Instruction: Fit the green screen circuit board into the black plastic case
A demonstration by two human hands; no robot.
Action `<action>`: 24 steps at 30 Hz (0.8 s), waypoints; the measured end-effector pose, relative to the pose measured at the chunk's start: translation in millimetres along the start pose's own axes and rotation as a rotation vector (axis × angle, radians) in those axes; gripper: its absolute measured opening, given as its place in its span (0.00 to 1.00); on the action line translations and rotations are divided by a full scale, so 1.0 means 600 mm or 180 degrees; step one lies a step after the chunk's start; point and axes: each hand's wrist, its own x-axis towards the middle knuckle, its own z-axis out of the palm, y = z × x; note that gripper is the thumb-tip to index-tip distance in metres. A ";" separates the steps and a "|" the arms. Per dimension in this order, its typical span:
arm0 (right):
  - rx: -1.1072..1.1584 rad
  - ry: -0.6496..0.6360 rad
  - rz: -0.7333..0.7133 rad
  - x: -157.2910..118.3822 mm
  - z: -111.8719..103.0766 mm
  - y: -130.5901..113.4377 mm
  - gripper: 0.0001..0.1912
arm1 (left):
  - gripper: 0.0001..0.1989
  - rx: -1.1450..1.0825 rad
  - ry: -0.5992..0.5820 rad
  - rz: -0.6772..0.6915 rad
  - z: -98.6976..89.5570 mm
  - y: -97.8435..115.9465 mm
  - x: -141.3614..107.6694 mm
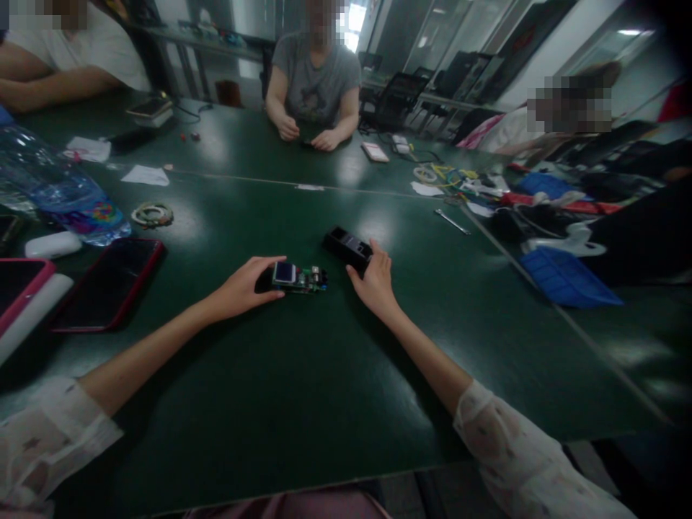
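So the tabletop (324, 404) is dark green and smooth, semi-glossy, with hazy light patches all over it. Near the middle, the black case (349, 246) looks like hard plastic with a dull sheen. Just toward 8 o'clock from it, the circuit board (309, 279) has a smooth, glassy-looking screen (284, 272) on it. At 9 o'clock, the phone (111, 285) has a shiny dark face and a red rim, material hard to tell. Toward 10, the bottle (81, 194) is clear, glossy plastic, and the sheet (145, 175) looks like matt white paper. The tray (567, 277) at 3 is blue plastic, kinda satiny. Slim tool (453, 221) between 2 and 3: shiny, metal-looking. Sleeve (530, 450) at 4: thin, sheer cloth.
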 end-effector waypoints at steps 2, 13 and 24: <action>0.0076 0.0037 0.0008 0.001 -0.001 0.000 0.38 | 0.35 -0.0006 -0.0012 -0.0013 0.000 -0.001 0.000; 0.0499 0.0235 0.0329 0.008 0.002 0.015 0.29 | 0.34 0.0079 0.0053 0.0130 0.001 -0.002 0.001; 0.0681 0.0301 0.0348 0.009 0.007 0.026 0.28 | 0.34 0.0032 0.0037 0.0105 -0.001 0.002 -0.001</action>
